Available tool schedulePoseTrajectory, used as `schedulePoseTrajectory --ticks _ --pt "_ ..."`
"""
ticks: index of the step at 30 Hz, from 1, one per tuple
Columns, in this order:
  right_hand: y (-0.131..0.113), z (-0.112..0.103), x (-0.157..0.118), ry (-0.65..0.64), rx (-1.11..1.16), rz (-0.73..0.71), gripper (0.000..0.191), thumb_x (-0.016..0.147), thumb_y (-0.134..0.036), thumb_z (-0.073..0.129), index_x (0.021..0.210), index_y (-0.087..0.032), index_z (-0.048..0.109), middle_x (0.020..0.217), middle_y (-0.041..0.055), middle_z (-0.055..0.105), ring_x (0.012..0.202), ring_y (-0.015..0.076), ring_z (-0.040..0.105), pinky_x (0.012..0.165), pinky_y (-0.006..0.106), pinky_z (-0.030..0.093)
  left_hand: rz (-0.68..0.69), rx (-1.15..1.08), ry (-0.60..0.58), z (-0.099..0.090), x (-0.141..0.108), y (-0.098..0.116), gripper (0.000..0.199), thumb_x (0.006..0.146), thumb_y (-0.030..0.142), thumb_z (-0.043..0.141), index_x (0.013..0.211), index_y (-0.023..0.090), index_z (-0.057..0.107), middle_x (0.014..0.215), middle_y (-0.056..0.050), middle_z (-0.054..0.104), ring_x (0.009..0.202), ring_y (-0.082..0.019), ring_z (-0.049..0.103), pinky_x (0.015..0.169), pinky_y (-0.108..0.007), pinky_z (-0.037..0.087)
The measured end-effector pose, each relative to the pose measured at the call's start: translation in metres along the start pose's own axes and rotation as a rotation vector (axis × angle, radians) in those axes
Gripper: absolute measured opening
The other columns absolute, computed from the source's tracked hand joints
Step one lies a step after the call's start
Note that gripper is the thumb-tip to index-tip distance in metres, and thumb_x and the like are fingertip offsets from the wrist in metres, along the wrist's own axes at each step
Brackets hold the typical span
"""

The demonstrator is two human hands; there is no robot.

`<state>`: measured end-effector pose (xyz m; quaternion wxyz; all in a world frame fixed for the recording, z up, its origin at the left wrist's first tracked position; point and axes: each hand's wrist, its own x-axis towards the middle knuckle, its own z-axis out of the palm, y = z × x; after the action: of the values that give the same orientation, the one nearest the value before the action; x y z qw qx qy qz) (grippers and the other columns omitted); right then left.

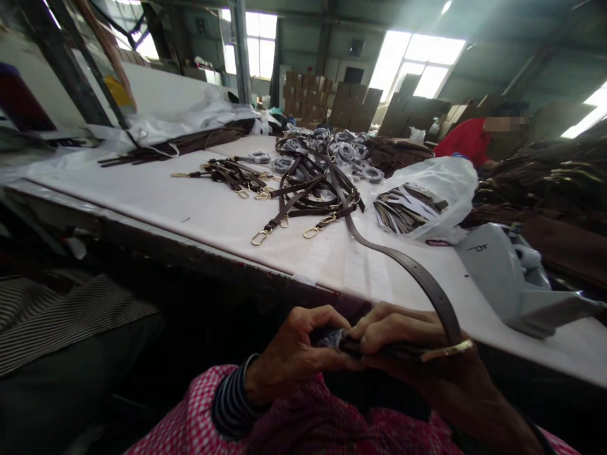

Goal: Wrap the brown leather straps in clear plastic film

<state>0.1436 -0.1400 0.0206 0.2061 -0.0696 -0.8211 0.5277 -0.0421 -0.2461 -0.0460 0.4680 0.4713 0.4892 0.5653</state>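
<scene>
A dark brown strap (417, 268) runs from the heap on the table down to my right hand (408, 335), whose fingers are wrapped round its folded part. A gold-coloured metal piece sticks out at that hand's outer side. My left hand (303, 344) pinches the other end of the folded bundle, where some clear plastic film (332, 338) shows between thumb and fingers. Both hands meet just in front of the table's near edge. On the table lies a heap of dark straps (303, 189) with gold clasps.
Smaller straps (232, 174) and plastic-wrapped coils (341, 148) lie on the white table (142, 202). A clear bag (446, 189) of strips and a grey device (502, 272) stand on the right. A person in red (465, 140) is behind, near piled brown material (554, 183).
</scene>
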Motion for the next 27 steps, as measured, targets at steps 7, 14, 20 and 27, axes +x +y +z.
schedulePoseTrajectory --ticks 7,14,20,27 --pt "0.011 0.012 0.000 0.220 0.054 0.116 0.007 0.093 -0.022 0.075 0.099 -0.026 0.076 0.093 0.0004 0.072 0.084 0.0148 0.068 0.072 0.022 0.052 0.196 0.260 0.027 0.000 0.001 0.000 0.019 0.088 0.031 0.079 0.103 0.018 0.079 0.089 0.001 0.073 0.079 -0.012 0.063 0.073 -0.021 0.044" --pt "-0.012 0.008 0.020 0.187 -0.056 0.093 0.011 0.100 -0.031 0.067 0.099 -0.022 0.073 0.087 -0.0013 0.067 0.080 0.0124 0.063 0.075 0.023 0.050 0.102 0.061 0.067 0.005 0.003 0.014 0.024 0.094 0.038 0.073 0.107 0.019 0.072 0.077 0.001 0.073 0.071 -0.014 0.067 0.067 -0.022 0.050" --pt "-0.018 0.001 0.018 0.160 -0.109 0.103 0.017 0.103 -0.037 0.061 0.104 -0.021 0.068 0.100 0.0019 0.066 0.095 0.0169 0.062 0.086 0.028 0.049 -0.008 -0.285 -0.024 0.013 0.001 0.025 0.020 0.096 0.036 0.070 0.105 0.019 0.068 0.082 -0.002 0.074 0.064 -0.014 0.069 0.060 -0.023 0.054" --pt "0.006 -0.002 -0.007 0.262 0.337 0.308 0.025 0.095 -0.042 0.071 0.100 -0.018 0.067 0.089 0.0015 0.067 0.072 0.0117 0.059 0.056 0.020 0.045 -0.036 -0.283 0.049 0.011 0.001 0.018 0.019 0.094 0.035 0.073 0.097 0.017 0.077 0.087 -0.005 0.074 0.070 -0.012 0.065 0.062 -0.019 0.052"
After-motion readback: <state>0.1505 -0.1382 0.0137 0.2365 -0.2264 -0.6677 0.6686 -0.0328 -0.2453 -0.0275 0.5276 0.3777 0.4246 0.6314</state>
